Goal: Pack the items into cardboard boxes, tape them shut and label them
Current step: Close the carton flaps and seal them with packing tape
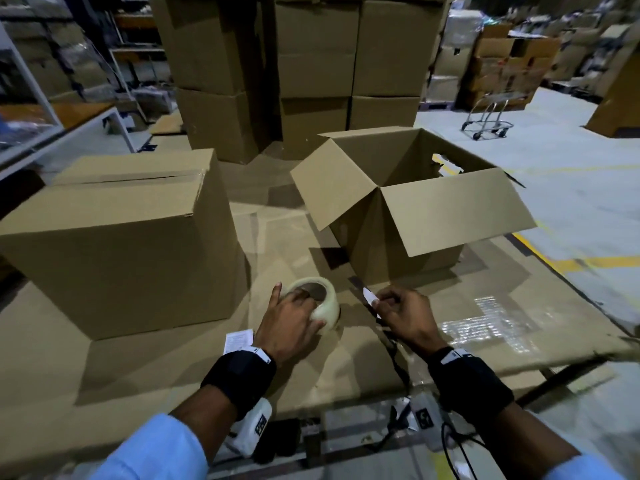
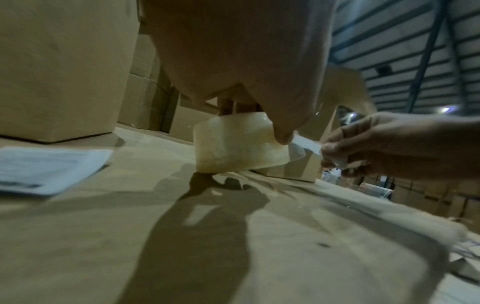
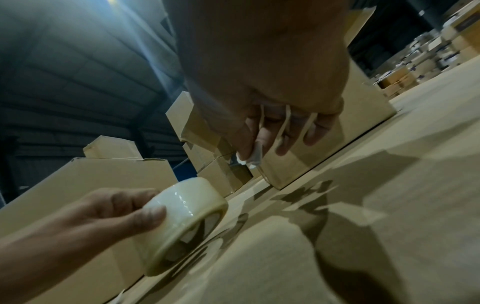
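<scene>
Head view looks down from above; both wrist views sit low near the cardboard, sharing the tape roll [image 1: 320, 304].

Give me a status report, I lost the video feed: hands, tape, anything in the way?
Left hand grips tape roll. Right hand pinches white tape end. Open box ahead, unsealed. Nothing blocking.

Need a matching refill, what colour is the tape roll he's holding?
The tape roll is pale cream, translucent and glossy; clearest in the right wrist view.
</scene>
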`<state>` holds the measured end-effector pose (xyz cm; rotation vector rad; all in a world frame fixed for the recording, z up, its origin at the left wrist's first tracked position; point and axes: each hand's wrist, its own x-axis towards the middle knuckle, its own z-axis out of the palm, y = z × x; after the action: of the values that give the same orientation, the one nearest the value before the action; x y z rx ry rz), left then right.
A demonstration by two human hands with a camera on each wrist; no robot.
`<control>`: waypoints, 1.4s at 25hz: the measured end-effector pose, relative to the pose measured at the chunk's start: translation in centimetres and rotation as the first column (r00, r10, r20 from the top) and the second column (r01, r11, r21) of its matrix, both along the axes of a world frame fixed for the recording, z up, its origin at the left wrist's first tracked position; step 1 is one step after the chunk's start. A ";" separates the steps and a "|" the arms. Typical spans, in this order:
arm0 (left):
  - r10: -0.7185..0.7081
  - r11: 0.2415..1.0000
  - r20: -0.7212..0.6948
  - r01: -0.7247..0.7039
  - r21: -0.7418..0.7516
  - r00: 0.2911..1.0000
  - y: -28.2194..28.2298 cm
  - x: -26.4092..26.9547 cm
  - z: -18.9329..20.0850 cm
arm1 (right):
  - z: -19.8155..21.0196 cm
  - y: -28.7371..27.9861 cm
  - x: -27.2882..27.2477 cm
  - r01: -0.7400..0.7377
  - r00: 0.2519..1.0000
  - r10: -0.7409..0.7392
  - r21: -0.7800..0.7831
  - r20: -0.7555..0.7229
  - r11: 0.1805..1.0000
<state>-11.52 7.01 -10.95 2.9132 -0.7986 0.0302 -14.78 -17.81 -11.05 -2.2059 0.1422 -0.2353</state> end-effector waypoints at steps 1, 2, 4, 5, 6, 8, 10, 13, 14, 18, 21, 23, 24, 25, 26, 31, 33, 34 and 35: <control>-0.010 0.999 0.011 0.010 -0.052 1.000 -0.3 -0.9 0.2 | 0.2 -0.6 -0.8 0.021 1.000 -0.021 -0.039 0.013 0.999; -0.019 0.994 0.027 0.021 -0.103 0.999 -0.9 -1.7 0.5 | 0.5 -1.2 -1.5 0.046 0.999 -0.045 -0.084 0.019 0.995; -0.040 0.982 0.040 0.047 -0.181 0.998 -2.4 -3.4 1.0 | 1.2 -2.2 -3.2 0.107 0.994 -0.105 -0.136 0.022 0.985; -0.052 0.977 0.042 0.060 -0.203 0.998 -3.4 -4.1 1.4 | 1.4 -2.8 -4.1 0.128 0.992 -0.125 -0.145 0.030 0.981; -0.061 0.974 0.041 0.068 -0.216 0.997 -4.5 -4.8 1.8 | 1.5 -3.3 -4.9 0.140 0.990 -0.134 -0.155 0.046 0.978; -0.076 0.970 0.051 0.086 -0.229 0.996 -6.6 -5.9 2.7 | 1.7 -4.7 -6.3 0.169 0.984 -0.158 -0.183 0.077 0.968; -0.114 0.965 0.072 0.127 -0.229 0.991 -9.2 -7.1 3.7 | 2.1 -7.0 -7.2 0.229 0.971 -0.211 -0.199 0.111 0.953; -0.155 0.966 0.107 0.173 -0.194 0.982 -13.3 -8.1 4.5 | 2.2 -11.5 -8.0 0.313 0.948 -0.285 -0.260 0.140 0.914; -0.160 0.967 0.120 0.180 -0.180 0.980 -14.7 -8.2 4.5 | 2.1 -13.0 -8.2 0.328 0.944 -0.299 -0.282 0.142 0.902; -0.163 0.976 0.143 0.180 -0.122 0.976 -21.1 -8.2 4.1 | 1.4 -19.1 -8.4 0.348 0.937 -0.318 -0.337 0.143 0.875; -0.139 0.982 0.133 0.154 -0.110 0.981 -26.2 -8.5 3.6 | 0.8 -23.8 -8.0 0.337 0.941 -0.313 -0.367 0.125 0.867; -0.122 0.986 0.109 0.133 -0.099 0.987 -28.9 -8.9 3.2 | 0.2 -26.5 -7.9 0.337 0.940 -0.330 -0.391 0.087 0.856; -0.113 0.988 0.106 0.123 -0.095 0.988 -29.7 -9.0 3.0 | 0.0 -27.3 -7.8 0.340 0.937 -0.341 -0.409 0.074 0.847; -0.103 0.990 0.106 0.113 -0.085 0.989 -30.8 -9.2 2.8 | -0.2 -28.6 -7.6 0.339 0.936 -0.347 -0.424 0.061 0.840; -0.096 0.992 0.105 0.103 -0.066 0.990 -31.8 -9.3 2.5 | -0.4 -29.6 -7.4 0.337 0.936 -0.349 -0.435 0.055 0.835; -0.063 0.998 0.094 0.064 -0.009 0.994 -35.4 -9.0 1.5 | -1.8 -32.7 -6.3 0.272 0.943 -0.332 -0.499 -0.034 0.823; -0.066 0.998 0.099 0.067 -0.004 0.993 -36.4 -8.9 1.1 | -2.1 -33.1 -6.0 0.236 0.949 -0.311 -0.525 -0.057 0.817; -0.068 0.998 0.100 0.068 -0.005 0.993 -36.9 -8.8 0.9 | -2.1 -33.3 -5.9 0.225 0.952 -0.301 -0.542 -0.055 0.810; -0.070 0.997 0.100 0.070 -0.005 0.993 -37.3 -8.8 0.7 | -2.1 -33.5 -5.9 0.218 0.955 -0.293 -0.558 -0.048 0.801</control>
<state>-20.28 -30.26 -10.25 2.8925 -0.9130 0.1735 -20.67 -51.29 -13.19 -2.7789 0.5075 -0.3081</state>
